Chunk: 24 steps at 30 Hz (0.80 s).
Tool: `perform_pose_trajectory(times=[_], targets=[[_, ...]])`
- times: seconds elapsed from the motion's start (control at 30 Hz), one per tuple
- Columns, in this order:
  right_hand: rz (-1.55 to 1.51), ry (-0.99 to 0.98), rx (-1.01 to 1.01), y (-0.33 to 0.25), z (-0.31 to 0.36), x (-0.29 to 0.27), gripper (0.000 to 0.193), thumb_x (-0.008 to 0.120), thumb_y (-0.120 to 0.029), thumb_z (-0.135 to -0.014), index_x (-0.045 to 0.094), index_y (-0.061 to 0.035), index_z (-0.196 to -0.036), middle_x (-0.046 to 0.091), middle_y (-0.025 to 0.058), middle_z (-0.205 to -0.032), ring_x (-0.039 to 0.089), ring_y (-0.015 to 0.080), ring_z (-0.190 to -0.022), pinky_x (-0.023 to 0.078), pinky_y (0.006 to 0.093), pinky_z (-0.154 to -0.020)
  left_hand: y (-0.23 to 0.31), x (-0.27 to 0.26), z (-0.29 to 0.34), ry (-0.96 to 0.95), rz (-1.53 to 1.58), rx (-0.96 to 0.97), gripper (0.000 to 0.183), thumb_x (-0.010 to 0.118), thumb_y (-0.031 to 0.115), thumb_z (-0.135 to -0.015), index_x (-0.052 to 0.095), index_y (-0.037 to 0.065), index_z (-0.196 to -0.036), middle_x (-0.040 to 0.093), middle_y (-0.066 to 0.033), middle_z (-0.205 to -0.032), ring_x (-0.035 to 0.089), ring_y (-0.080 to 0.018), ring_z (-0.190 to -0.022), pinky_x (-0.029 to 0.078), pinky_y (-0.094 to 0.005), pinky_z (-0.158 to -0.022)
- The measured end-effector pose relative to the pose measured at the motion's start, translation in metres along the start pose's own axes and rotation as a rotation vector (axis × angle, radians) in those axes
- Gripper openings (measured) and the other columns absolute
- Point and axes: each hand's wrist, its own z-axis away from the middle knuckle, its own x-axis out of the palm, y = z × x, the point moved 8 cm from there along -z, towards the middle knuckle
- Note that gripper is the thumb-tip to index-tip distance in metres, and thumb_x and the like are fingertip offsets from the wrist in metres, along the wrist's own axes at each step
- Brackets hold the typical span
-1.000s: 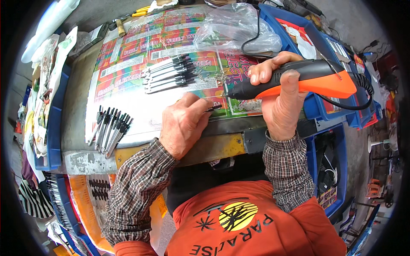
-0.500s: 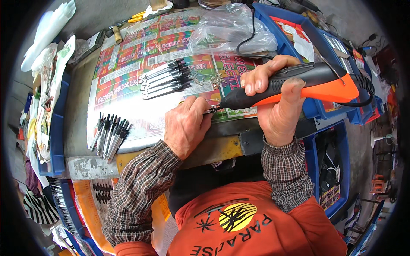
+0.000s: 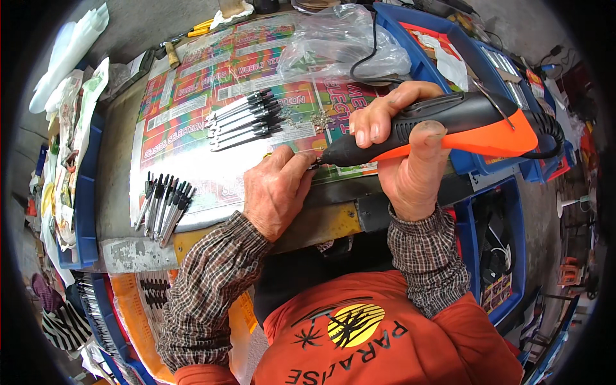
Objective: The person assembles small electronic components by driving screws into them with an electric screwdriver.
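Note:
My right hand [image 3: 401, 154] grips a black and orange soldering gun [image 3: 449, 125], its tip pointing left toward my left hand. My left hand [image 3: 279, 189] pinches a small thin part [image 3: 312, 163] at the table's front edge, right against the gun's tip; the part is mostly hidden by the fingers. A black cord [image 3: 369, 51] runs from the back of the table toward the gun. A row of black probe-like pieces [image 3: 247, 119] lies on the colourful printed sheet [image 3: 192, 122] just beyond my left hand. A second bunch of the same pieces [image 3: 163, 205] lies at the front left.
A clear plastic bag [image 3: 340, 42] sits at the back of the table. Blue bins [image 3: 494, 70] with small parts stand to the right, another blue tray [image 3: 80, 212] with packets at the left. A hammer [image 3: 172, 54] and yellow-handled tool lie at the back left.
The soldering gun and my right hand have shifted slightly left and down, the tip now meeting my left fingers. My left hand stays in place.

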Motion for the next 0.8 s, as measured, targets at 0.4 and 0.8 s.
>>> perform_pose_trajectory(times=[0.4,0.8], targets=[[-0.194,-0.050,-0.097,-0.007,0.001,-0.004,0.029,0.061,-0.017,-0.082,0.043,0.0010,-0.096,0.052,0.0092,-0.068,0.052,0.0185,-0.062,0.046,0.0338,-0.063,-0.002,0.001,0.001,-0.030,0.015,-0.014,0.022,0.066,0.001,-0.067,0.062,0.004,-0.088,0.055,-0.0097,-0.074,0.057,-0.0259,-0.065,0.046,-0.0333,-0.057],[-0.156,-0.036,-0.092,-0.013,0.006,-0.007,0.030,0.061,-0.021,-0.081,0.044,-0.0005,-0.096,0.051,0.0093,-0.067,0.052,0.0186,-0.062,0.046,0.0344,-0.062,0.001,0.003,0.004,0.000,-0.014,0.050,0.018,0.064,0.006,-0.069,0.058,0.008,-0.086,0.055,-0.0073,-0.073,0.057,-0.0261,-0.066,0.046,-0.0361,-0.056]])
